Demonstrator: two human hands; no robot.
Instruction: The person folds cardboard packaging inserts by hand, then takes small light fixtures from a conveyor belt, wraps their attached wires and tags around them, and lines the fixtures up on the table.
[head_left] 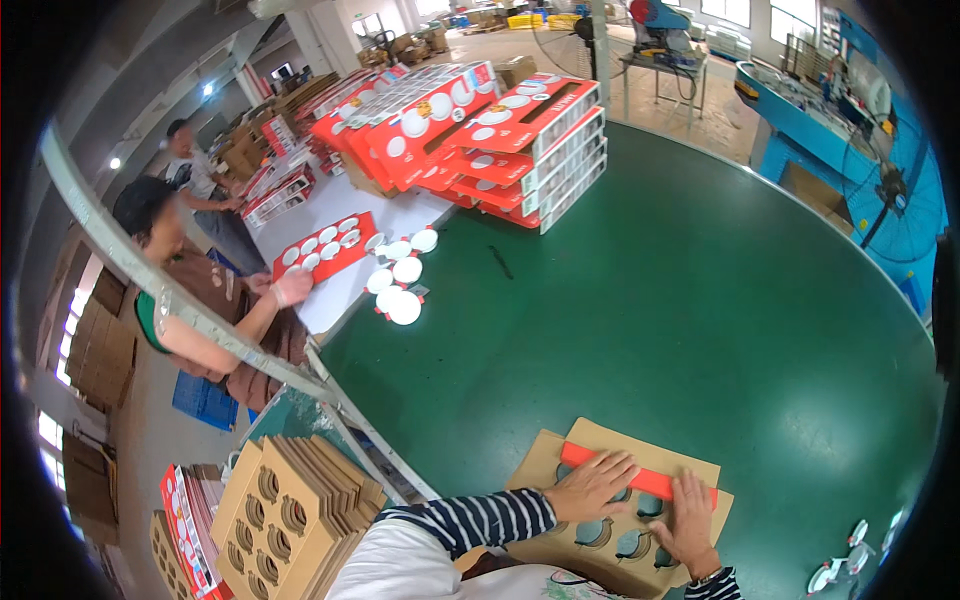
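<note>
Atop the brown, round-holed cardboard sheet, I'm resting left hand and right hand, both spread, on a flat red strip.

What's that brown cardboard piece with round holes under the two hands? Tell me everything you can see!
The flat, matte brown cardboard piece has rounded cut-outs and a stepped far edge. Some holes look bluish-grey inside; I can't tell what that is. It lies on the smooth green tabletop, close to the person's body, turned a little askew. A narrow bright-red strip crosses its far part. The left hand and right hand rest over it, hiding some holes.
</note>
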